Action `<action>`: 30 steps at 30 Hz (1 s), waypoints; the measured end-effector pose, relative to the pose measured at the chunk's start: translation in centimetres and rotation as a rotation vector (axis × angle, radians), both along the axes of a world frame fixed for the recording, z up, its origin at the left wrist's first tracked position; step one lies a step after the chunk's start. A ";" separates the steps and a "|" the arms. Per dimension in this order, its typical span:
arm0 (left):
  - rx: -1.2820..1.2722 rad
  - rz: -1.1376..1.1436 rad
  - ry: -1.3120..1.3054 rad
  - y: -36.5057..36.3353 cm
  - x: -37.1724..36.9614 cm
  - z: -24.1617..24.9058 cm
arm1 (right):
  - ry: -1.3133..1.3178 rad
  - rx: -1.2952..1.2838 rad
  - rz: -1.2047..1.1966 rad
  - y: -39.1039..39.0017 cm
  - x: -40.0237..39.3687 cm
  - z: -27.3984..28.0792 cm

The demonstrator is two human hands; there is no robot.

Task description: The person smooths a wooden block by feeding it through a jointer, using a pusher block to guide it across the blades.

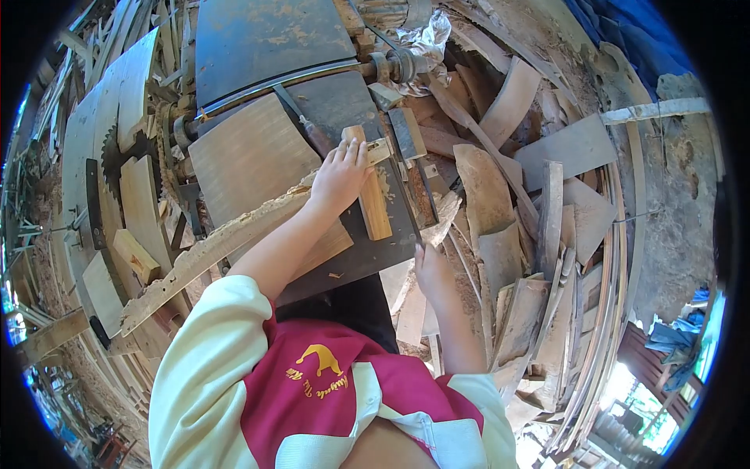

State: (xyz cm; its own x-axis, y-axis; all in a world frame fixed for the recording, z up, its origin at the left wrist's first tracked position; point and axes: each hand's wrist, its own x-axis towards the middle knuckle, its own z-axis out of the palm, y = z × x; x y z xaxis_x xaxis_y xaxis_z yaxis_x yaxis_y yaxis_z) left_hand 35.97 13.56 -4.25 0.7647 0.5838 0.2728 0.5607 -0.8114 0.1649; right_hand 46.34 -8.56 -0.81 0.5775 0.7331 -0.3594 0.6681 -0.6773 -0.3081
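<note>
My left hand (341,173) lies over a long, rough-edged wooden strip (234,228) and presses it down, fingers curled over it. Under the same hand, a short squared wooden block (376,209) crosses the strip. The strip's end sticks out just right of my fingers. My right hand (434,273) is closed beside the right edge of the dark machine table (332,270). A thin dark edge runs up from it, but I cannot make out what it grips. A chisel-like tool with a dark handle (316,137) lies just beyond my left hand.
A wide flat board (254,152) rests on the table, left of the tool. A toothed circular saw blade (109,156) stands at the left. Beyond is the machine's blue metal bed (269,43). Heaped wood offcuts (508,258) crowd the right side.
</note>
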 end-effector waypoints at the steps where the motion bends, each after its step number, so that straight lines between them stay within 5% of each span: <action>1: 0.009 -0.004 0.000 -0.1 0.0 0.0 | -0.009 0.015 0.011 1.0 0.3 0.0; 10: 0.023 -0.004 -0.048 -0.1 0.0 0.2 | -0.026 0.145 0.028 13.9 2.0 -2.4; 22: 0.007 0.002 -0.056 -0.1 -0.1 -0.1 | 0.067 0.042 -0.059 -2.8 -1.0 -0.3; 30: 0.020 0.016 -0.034 0.0 -0.1 -0.2 | 0.037 -0.031 -0.006 2.8 0.0 1.7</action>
State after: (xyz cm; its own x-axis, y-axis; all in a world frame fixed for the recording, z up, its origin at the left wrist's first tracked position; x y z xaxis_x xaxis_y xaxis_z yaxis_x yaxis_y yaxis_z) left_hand 35.85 13.56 -4.41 0.7457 0.5896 0.3101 0.5678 -0.8060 0.1672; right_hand 46.33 -5.79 0.90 0.5673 0.7179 -0.4034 0.6528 -0.6907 -0.3111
